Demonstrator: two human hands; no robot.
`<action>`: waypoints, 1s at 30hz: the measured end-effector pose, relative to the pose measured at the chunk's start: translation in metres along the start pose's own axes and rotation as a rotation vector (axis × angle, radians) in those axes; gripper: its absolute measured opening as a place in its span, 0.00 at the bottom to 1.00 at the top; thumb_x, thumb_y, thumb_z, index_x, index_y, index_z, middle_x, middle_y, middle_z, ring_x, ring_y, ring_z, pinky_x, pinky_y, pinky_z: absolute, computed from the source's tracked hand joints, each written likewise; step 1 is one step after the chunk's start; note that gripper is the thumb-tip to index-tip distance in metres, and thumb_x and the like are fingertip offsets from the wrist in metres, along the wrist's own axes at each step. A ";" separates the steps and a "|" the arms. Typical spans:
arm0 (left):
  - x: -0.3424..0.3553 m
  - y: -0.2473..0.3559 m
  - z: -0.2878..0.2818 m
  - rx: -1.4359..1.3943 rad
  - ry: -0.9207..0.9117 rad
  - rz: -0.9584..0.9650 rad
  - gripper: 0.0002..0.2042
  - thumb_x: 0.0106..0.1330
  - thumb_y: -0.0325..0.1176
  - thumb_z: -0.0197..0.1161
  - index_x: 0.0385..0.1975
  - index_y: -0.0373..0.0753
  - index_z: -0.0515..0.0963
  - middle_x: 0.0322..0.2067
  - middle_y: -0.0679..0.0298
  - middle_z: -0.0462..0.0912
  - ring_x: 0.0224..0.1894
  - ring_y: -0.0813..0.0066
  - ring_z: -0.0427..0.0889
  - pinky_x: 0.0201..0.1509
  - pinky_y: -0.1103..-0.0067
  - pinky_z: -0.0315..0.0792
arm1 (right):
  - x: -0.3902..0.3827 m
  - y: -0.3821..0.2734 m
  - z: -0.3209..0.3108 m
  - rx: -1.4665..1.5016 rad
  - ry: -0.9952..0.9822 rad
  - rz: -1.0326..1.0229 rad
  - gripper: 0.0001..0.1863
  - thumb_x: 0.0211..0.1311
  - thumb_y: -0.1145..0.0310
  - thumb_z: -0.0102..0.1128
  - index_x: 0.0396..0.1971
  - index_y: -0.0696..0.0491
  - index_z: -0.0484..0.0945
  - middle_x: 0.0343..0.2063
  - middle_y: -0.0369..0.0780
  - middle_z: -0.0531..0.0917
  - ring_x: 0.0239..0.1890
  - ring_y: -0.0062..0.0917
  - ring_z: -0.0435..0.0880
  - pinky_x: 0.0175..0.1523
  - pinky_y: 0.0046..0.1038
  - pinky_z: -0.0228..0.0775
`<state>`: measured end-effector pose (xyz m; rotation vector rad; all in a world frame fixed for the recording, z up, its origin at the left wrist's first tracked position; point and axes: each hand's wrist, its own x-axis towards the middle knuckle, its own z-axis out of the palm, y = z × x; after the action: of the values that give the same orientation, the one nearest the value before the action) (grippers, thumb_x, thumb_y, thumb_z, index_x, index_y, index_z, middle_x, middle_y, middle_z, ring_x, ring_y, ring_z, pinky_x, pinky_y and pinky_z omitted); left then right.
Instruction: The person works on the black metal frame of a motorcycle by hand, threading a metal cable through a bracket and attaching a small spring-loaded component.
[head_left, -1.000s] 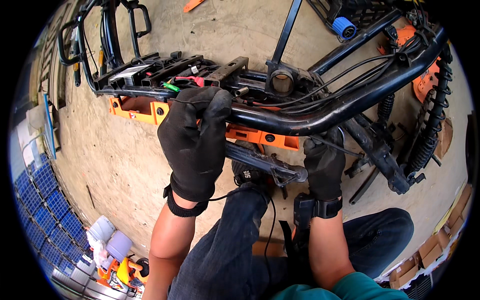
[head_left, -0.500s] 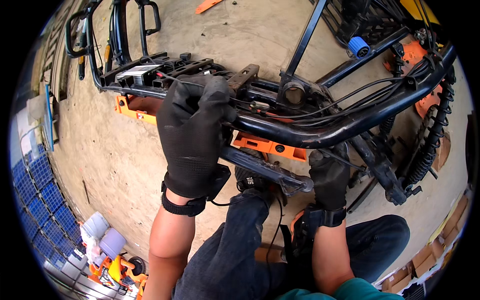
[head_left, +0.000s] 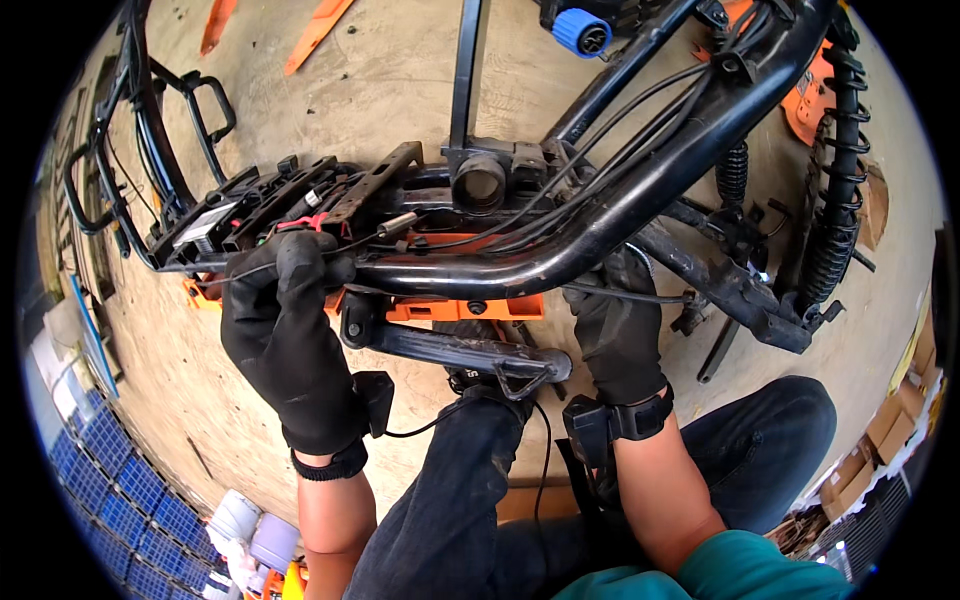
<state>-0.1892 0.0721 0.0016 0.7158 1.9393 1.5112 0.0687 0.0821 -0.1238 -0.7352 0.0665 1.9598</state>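
A black tubular vehicle frame (head_left: 470, 270) lies across the view in front of me. My left hand (head_left: 285, 340), in a black glove, is closed at its lower left rail, with a thin black cable (head_left: 365, 240) at its pinched fingers. That cable leads to a small silvery metal sleeve (head_left: 397, 225). My right hand (head_left: 620, 335), also gloved, reaches up beneath the bent tube. Its fingers are curled round another black cable (head_left: 665, 298) and partly hidden by the tube. Between the hands, a black swinging arm (head_left: 450, 350) hangs below an orange bracket (head_left: 465, 307).
A spring shock absorber (head_left: 838, 200) stands at right, and a blue cap (head_left: 582, 33) sits at the top. Orange panels (head_left: 318, 30) lie on the concrete floor. Blue crates (head_left: 110, 440) and pale buckets (head_left: 272, 540) are at lower left, cardboard boxes (head_left: 890, 430) at lower right.
The view has shifted, so the frame sits further left and lower. My left hand stays by the rail with the cable; the right hand stays under the tube, its fingers reaching further up.
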 end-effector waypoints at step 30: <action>0.013 0.017 -0.055 0.004 -0.114 0.088 0.10 0.72 0.34 0.48 0.43 0.35 0.73 0.39 0.60 0.77 0.40 0.74 0.76 0.39 0.84 0.73 | 0.013 0.018 0.023 -0.751 0.258 -0.299 0.15 0.67 0.67 0.49 0.49 0.57 0.73 0.44 0.39 0.79 0.47 0.23 0.79 0.51 0.27 0.72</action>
<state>-0.2368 0.0484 0.0274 0.8798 1.8483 1.4847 0.0385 0.0917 -0.1166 -1.3907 -0.6197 1.5714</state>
